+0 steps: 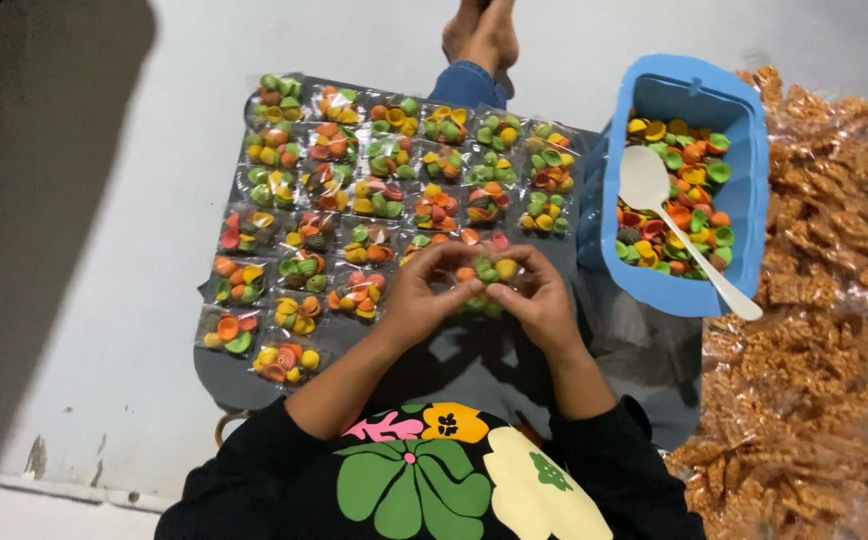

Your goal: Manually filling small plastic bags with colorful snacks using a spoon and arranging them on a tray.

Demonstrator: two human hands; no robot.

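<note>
Roughly three dozen small clear plastic packets of orange, green and yellow shell-shaped crackers lie in rows on the dark flat tray, which serves as the landmark for all positions below. These packets appear filled and set down; they cover most of the tray from its far edge to its near left corner.

Near the centre of the tray, slightly toward its near edge, both hands work on one small clear packet of the same coloured crackers. Left hand: fingers curled, fingertips pinching the left side of the packet top. Right hand: fingers curled, fingertips pinching the right side of the packet top. The packet is held just above the tray surface, between the two hands; whether its mouth is already closed cannot be determined.

Right of the tray, touching or just beside its right edge, stands a blue rectangular plastic tub. It holds loose crackers of the same colours, and a white plastic spoon rests in them with its handle over the near rim. Judging by the level in the tub, a considerable quantity remains unpacked.

Further right of the tray, beyond the tub, lie clear bags of brown fried snacks. The near right part of the tray carries no packets.
</note>
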